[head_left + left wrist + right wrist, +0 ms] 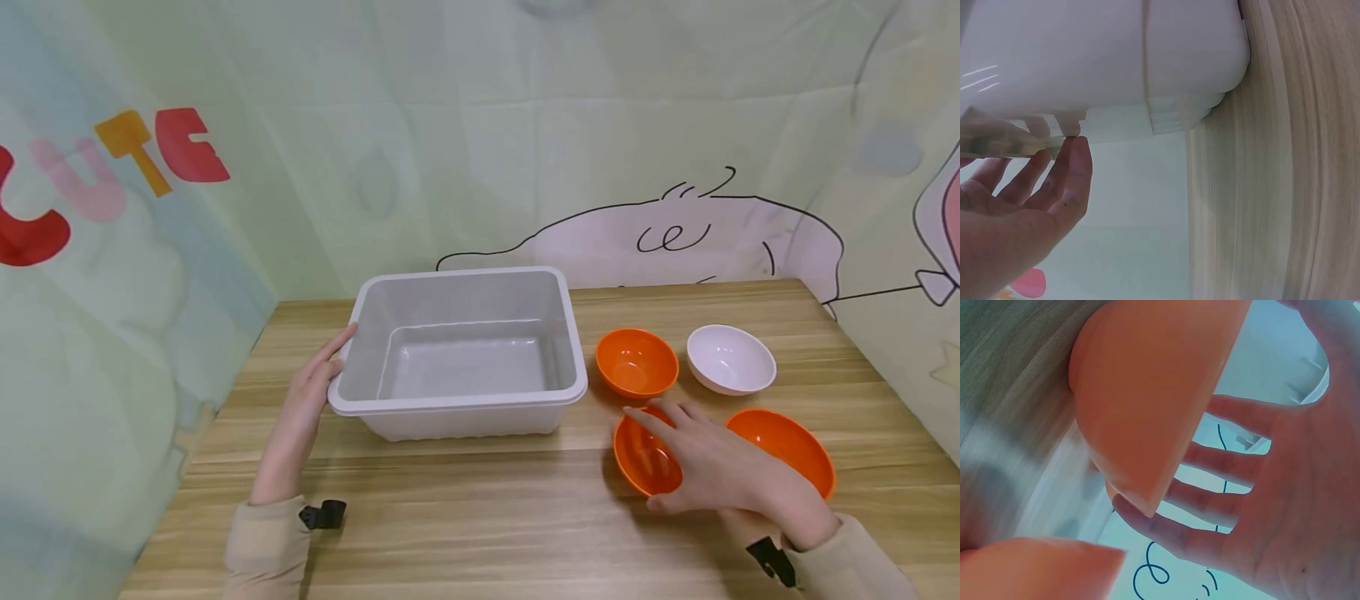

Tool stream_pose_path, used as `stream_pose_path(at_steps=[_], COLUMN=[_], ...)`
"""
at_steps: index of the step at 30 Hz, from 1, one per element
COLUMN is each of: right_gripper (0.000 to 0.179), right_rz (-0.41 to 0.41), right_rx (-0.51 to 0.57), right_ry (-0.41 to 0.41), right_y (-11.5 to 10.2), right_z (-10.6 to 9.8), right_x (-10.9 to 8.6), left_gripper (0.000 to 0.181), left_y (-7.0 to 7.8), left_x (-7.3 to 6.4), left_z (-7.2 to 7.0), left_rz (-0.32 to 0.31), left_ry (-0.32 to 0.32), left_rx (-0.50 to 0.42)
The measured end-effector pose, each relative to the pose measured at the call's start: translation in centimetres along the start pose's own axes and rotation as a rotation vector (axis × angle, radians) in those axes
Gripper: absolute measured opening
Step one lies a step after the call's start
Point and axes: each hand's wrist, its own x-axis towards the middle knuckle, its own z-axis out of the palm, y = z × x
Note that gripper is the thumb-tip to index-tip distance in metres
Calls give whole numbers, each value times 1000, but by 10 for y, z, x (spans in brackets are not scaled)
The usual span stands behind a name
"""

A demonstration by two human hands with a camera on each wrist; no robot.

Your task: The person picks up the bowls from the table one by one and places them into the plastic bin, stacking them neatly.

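Observation:
My left hand (310, 383) rests against the left rim of a light grey plastic tub (461, 404); in the left wrist view its fingertips touch the rim from outside. On the right, my right hand (712, 462) spans an orange bowl (647, 458), thumb at the near rim and fingers at the far rim. In the right wrist view the wall of this orange bowl (1141, 387) hides part of the fingers. The hand partly covers another orange bowl (787, 446) to its right. Behind stand a third orange bowl (636, 367) and a white bowl (729, 362).
All this stands on a wood-grain table (480, 517). A printed cloth backdrop (480, 150) rises behind the table and along its left side. A dark strap piece (324, 514) sits at the left cuff and a similar black piece (771, 560) at the right.

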Motion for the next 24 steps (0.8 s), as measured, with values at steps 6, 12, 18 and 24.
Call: stream_pose_path(at_steps=[6, 12, 18, 24], right_gripper=[92, 93, 92, 94], right_rz=[-2, -3, -8, 10], right_rx=[-11, -18, -28, -31], right_ry=[4, 12, 22, 16], right_y=[0, 0, -3, -5], right_z=[-1, -6, -12, -17], right_x=[0, -2, -4, -5], left_gripper=[46, 45, 46, 46], left_y=[0, 0, 0, 1], left_x=[0, 1, 1, 0], left_z=[0, 1, 1, 1], left_rz=[-7, -26, -30, -25], left_ry=[-4, 1, 2, -5], left_rx=[-4, 1, 0, -2])
